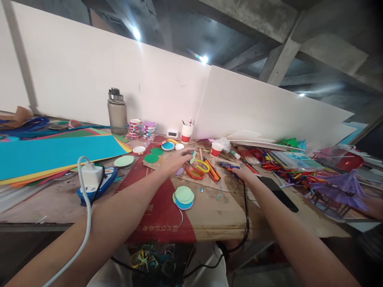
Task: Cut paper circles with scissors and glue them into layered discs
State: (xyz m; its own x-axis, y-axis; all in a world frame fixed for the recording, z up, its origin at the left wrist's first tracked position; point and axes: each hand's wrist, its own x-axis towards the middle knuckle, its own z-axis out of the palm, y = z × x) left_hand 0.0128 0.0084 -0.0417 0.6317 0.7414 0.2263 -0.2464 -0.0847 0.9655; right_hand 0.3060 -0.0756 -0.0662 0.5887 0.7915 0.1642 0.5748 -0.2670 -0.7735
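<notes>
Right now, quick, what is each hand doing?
Left hand: open, fingers spread over the small pale green paper piece, holding nothing.
Right hand: on the blue glue gun; grip cannot be told.

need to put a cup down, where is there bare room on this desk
Bare cardboard lies between the paper circle stack and the black cable, near the front edge. Crowded: around the scissors by the left hand, and the stick pile beyond the right hand.

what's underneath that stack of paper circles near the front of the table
The stack of paper circles lies on a flattened cardboard sheet with a red printed band. Green, pink and blue discs show at its edges; any others beneath are covered.
</notes>
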